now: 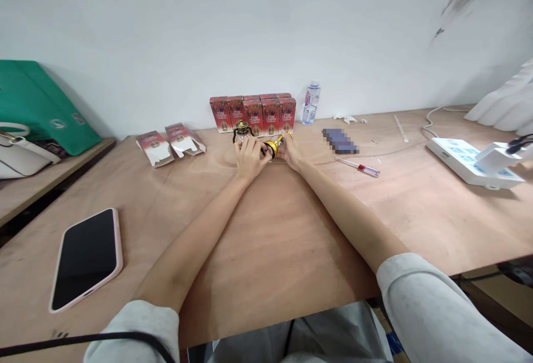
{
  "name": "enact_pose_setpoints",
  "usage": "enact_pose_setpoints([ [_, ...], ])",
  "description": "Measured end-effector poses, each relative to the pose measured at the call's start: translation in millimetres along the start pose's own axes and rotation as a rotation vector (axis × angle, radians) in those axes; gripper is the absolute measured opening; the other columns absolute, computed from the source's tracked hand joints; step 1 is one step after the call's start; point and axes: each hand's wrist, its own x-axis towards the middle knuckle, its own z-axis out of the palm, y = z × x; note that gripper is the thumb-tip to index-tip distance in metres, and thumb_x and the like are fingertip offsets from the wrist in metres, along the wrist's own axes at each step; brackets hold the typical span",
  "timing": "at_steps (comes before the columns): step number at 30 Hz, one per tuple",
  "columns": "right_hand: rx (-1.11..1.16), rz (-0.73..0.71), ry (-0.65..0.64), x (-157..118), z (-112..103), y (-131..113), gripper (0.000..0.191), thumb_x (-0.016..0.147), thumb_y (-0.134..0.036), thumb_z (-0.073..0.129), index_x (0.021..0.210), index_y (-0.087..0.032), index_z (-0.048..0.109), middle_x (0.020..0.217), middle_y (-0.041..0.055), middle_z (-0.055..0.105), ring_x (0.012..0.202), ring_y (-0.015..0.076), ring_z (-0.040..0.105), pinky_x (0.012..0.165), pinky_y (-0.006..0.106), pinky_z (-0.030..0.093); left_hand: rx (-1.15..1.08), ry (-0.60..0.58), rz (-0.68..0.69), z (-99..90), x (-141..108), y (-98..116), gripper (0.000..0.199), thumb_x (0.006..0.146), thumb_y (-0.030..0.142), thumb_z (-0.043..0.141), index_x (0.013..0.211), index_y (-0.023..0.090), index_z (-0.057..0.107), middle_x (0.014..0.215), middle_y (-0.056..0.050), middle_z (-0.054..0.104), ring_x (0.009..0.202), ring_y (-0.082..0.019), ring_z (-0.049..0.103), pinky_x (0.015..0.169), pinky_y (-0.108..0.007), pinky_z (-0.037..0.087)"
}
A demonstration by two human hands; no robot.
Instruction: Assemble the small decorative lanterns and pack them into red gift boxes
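Both my hands meet near the middle of the wooden table, around a small gold-and-black lantern [272,146] that lies tilted on its side. My left hand [249,159] has its fingers closed at the lantern's dark end. The gold end is gripped by the fingers of my right hand [291,152]. Just behind my left hand stands a second lantern [241,126], black with a gold top and curved side arms; my hand hides its lower part. Red printed boxes [270,116] stand in rows directly behind the lanterns.
Two opened red-and-white boxes [155,148] lie to the left, and a phone [87,257] lies closer to me. Rightward are a water bottle [311,103], a blurred dark item [340,141], a screwdriver [358,167] and a white power strip [470,160]. A wall [250,30] closes the back.
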Motion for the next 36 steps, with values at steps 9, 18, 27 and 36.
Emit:
enact_pose_setpoints([
  [9, -0.004, 0.030, 0.012, -1.9, 0.6, -3.8, 0.043, 0.081, -0.064, 0.055, 0.080, -0.021, 0.057, 0.066, -0.0014, 0.068, 0.052, 0.0101, 0.060, 0.051, 0.021, 0.051, -0.024, -0.023, -0.013, 0.7, 1.2, -0.6, 0.017, 0.088, 0.035, 0.055, 0.089, 0.020, 0.063, 0.092, -0.010, 0.068, 0.090, -0.027, 0.059, 0.081, -0.042, 0.033],
  [18, 0.026, 0.024, 0.006, -1.0, 0.3, -2.9, 0.044, 0.082, -0.064, 0.055, 0.081, -0.020, 0.057, 0.066, -0.0017, 0.067, 0.051, 0.0100, 0.060, 0.052, 0.022, 0.053, 0.000, 0.001, 0.006, 1.8, 1.2, -0.2, 0.018, 0.092, 0.033, 0.051, 0.090, 0.020, 0.064, 0.093, -0.009, 0.069, 0.090, -0.026, 0.060, 0.082, -0.042, 0.034],
  [27, 0.026, 0.029, -0.003, -0.9, -0.1, -1.8, 0.042, 0.083, -0.062, 0.055, 0.079, -0.020, 0.058, 0.066, -0.0012, 0.067, 0.052, 0.0103, 0.060, 0.051, 0.022, 0.051, 0.015, 0.004, 0.013, 1.6, 0.1, -0.3, 0.015, 0.090, 0.030, 0.051, 0.089, 0.020, 0.063, 0.092, -0.009, 0.069, 0.091, -0.026, 0.060, 0.082, -0.042, 0.034],
  [36, 0.016, 0.031, 0.003, 0.6, 0.1, -1.4, 0.044, 0.079, -0.066, 0.057, 0.081, -0.022, 0.054, 0.066, -0.0029, 0.067, 0.051, 0.0098, 0.060, 0.051, 0.022, 0.051, -0.018, -0.006, -0.002, -0.5, 0.7, 2.0, 0.012, 0.088, 0.028, 0.052, 0.087, 0.020, 0.061, 0.090, -0.009, 0.068, 0.090, -0.026, 0.059, 0.083, -0.042, 0.034],
])
